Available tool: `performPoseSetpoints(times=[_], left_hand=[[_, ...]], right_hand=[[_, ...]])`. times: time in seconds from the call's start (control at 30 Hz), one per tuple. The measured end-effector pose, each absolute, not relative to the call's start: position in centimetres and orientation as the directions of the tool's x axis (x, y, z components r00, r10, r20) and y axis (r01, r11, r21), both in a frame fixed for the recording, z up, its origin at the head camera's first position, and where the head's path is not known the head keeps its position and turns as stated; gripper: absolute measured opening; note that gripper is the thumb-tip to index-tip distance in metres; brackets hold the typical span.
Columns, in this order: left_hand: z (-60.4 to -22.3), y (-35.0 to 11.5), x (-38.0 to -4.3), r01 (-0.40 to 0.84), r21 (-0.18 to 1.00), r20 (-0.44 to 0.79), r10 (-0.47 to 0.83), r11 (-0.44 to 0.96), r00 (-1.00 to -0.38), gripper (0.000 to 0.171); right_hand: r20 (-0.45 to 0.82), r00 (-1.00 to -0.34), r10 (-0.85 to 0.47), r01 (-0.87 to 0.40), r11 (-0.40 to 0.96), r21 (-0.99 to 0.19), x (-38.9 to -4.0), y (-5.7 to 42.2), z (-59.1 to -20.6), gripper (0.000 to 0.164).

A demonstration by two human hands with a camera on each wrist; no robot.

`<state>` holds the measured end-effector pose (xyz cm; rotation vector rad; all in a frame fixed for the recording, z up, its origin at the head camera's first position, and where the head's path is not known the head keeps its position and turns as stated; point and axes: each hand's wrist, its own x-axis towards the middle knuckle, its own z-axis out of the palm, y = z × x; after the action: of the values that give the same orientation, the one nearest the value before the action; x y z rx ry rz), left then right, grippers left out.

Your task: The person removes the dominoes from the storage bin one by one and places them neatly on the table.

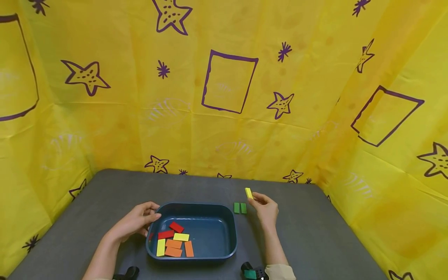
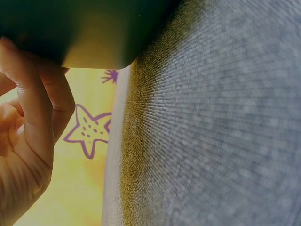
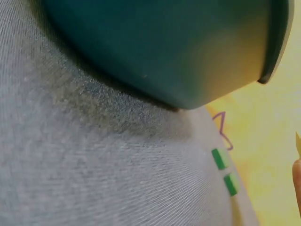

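Observation:
A dark blue tray (image 1: 217, 257) with rounded corners stands on the table. My left hand (image 1: 134, 222) grips its left rim, thumb over the edge and fingers on the outside; in the left wrist view the curled fingers (image 2: 37, 101) meet its wall. Between thumb and fingers, my right hand (image 1: 266, 212) pinches a yellow block (image 1: 249, 193) held up above the table. Left of that hand, two green blocks (image 1: 237, 208) stand side by side, just past the tray's right rim. In the right wrist view only a fingertip (image 3: 297, 181) shows at the edge.
Inside the tray's left half lie red blocks (image 1: 166, 235), yellow blocks (image 1: 181, 237) and orange blocks (image 1: 173, 252). The grey table (image 1: 308, 233) ends at a yellow patterned curtain (image 1: 224, 132) at the back and sides.

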<state>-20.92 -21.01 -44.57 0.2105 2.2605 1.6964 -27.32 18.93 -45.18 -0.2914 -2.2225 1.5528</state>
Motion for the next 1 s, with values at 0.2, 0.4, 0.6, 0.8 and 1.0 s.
performPoseSetpoints(times=[0.2, 0.4, 0.6, 0.8, 1.0], left_hand=[[-44.5, -21.0, -20.9, -0.064, 0.955, -0.153, 0.299, 0.289, -0.942, 0.047], [-44.4, -21.0, -20.7, -0.061, 0.958, -0.150, 0.305, 0.281, -0.941, 0.047], [-44.4, -21.1, -20.8, -0.061, 0.959, -0.148, 0.306, 0.277, -0.941, 0.046], [-44.4, -21.0, -20.8, -0.066, 0.959, -0.152, 0.303, 0.277, -0.941, 0.046], [-44.4, -20.9, -20.8, -0.070, 0.957, -0.158, 0.299, 0.283, -0.941, 0.047]], right_hand=[[0.191, -0.877, 0.441, 0.003, 0.402, -0.916, -27.3, 19.4, -46.2, 0.028], [0.222, -0.866, 0.449, 0.037, 0.500, -0.865, -27.1, 19.6, -47.4, 0.028], [0.229, -0.861, 0.454, 0.056, 0.533, -0.844, -27.1, 19.7, -48.3, 0.026], [0.234, -0.875, 0.423, 0.063, 0.580, -0.812, -27.0, 19.8, -48.7, 0.025], [0.260, -0.881, 0.396, 0.045, 0.616, -0.786, -27.0, 19.9, -49.3, 0.024]])
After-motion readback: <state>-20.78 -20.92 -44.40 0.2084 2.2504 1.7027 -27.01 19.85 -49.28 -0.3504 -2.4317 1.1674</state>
